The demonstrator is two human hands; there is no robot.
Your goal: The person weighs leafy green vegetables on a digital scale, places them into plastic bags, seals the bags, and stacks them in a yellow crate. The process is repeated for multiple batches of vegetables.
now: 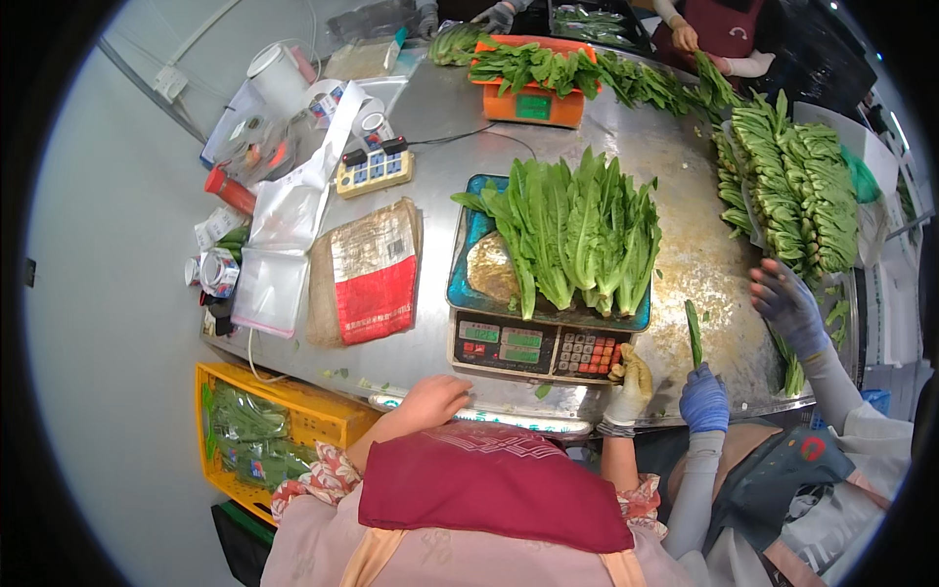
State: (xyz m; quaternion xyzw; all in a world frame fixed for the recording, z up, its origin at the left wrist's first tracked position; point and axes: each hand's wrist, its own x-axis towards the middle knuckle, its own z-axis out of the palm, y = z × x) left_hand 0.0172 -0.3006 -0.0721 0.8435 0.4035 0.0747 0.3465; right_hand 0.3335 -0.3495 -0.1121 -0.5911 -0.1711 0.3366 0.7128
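Leafy green lettuce point(579, 235) lies in a row across the blue tray of a digital weighing scale point(513, 348), leaves pointing away from me. Beneath its left side a round, stained object point(490, 268) shows on the tray. My bare left hand point(440, 398) rests at the table's near edge, left of the scale, holding nothing visible. At the scale's lower right corner is my right hand point(631, 378) in a soiled white glove, its fingers curled beside the keypad; whether it grips anything is unclear.
A co-worker's gloved hands point(704, 400) are close on my right, one with a narrow leaf. Stacked lettuce point(799, 191) stands beyond. Left are a sack point(374, 275), plastic bags point(271, 286), a power strip point(374, 172) and a yellow crate point(330, 422). Ahead is an orange scale point(532, 106).
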